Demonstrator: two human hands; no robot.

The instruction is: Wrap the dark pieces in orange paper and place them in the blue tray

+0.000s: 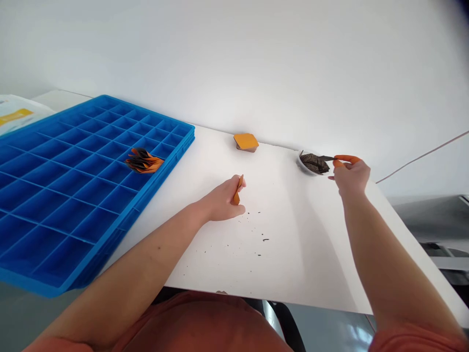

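My left hand (226, 199) is closed around a small orange sheet (237, 191), folded or bent, above the middle of the white table. On the right, my right hand (351, 176) has orange coverings on thumb and forefinger. These pinch the end of a dark, flat strip (325, 158) at the rim of a white bowl (304, 166). Dark brown strips (314, 164) fill the bowl in a heap. By the wall sits a stack of orange square sheets (246, 141). A bundle of orange and black folded pieces (144, 161) lies in one compartment of a blue divided tray (122, 217).
Small dark crumbs (266, 239) are scattered on the white table (278, 274) in front of my left hand. At the far left, a white and yellow bag (18, 115) lies beyond the tray. The wall (234, 63) bounds the table's back edge.
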